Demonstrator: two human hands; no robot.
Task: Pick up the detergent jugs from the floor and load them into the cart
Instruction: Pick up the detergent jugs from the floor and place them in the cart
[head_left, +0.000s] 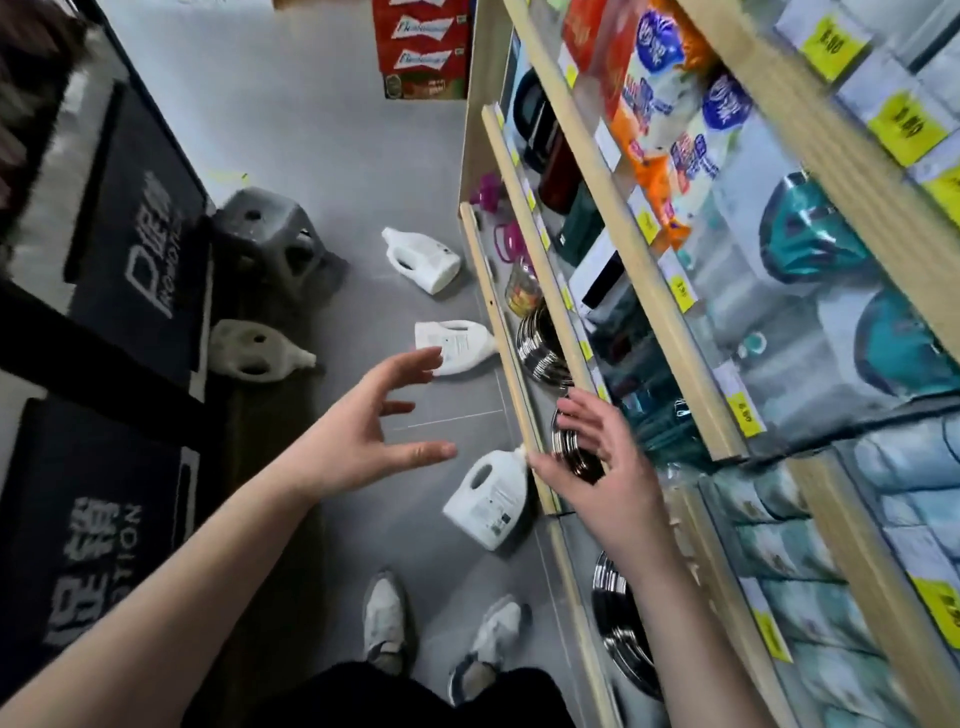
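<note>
Lying on the floor (322, 156) along the shelf unit's (498, 332) bottom edge: nearest jug (488, 501), middle jug (457, 345), farthest jug (423, 260). Left hand (363, 431) is spread wide, empty. Right hand (597, 462), fingers relaxed and empty, is beside the nearest jug's cap.

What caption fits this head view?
Left hand and right hand, both open, hover above three white detergent jugs lying on the floor beside the shelves.
</note>
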